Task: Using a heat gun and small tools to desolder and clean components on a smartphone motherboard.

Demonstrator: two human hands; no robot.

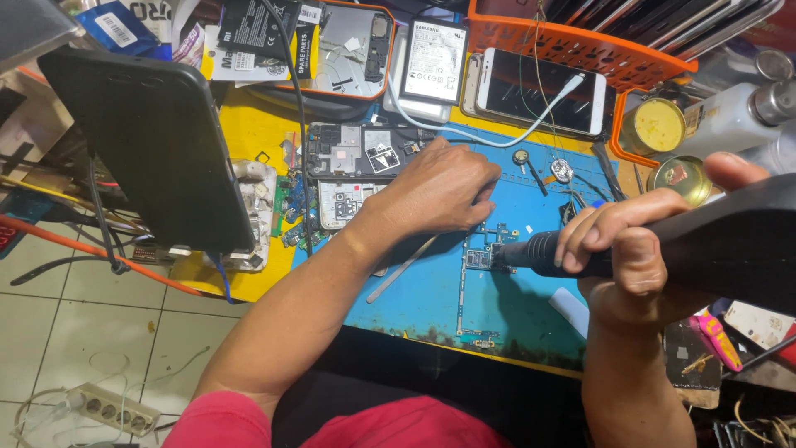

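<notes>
A black hot-air tool (pixel 663 241) points at a green circuit board (pixel 481 286) on a blue mat (pixel 414 303) over the yellow tabletop (pixel 257 129), beside an orange tray (pixel 580 46) and a white phone (pixel 543 91).

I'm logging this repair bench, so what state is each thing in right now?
Right hand: closed around the black heat tool.
Black heat tool: held level, nozzle over the circuit board.
Circuit board: bare, flat on the blue mat.
Left hand: palm down, fingers at the board's top end.
White phone: screen dark, white cable plugged in.
Opened phone: back off, insides showing.
Dark tablet: propped upright.
</notes>
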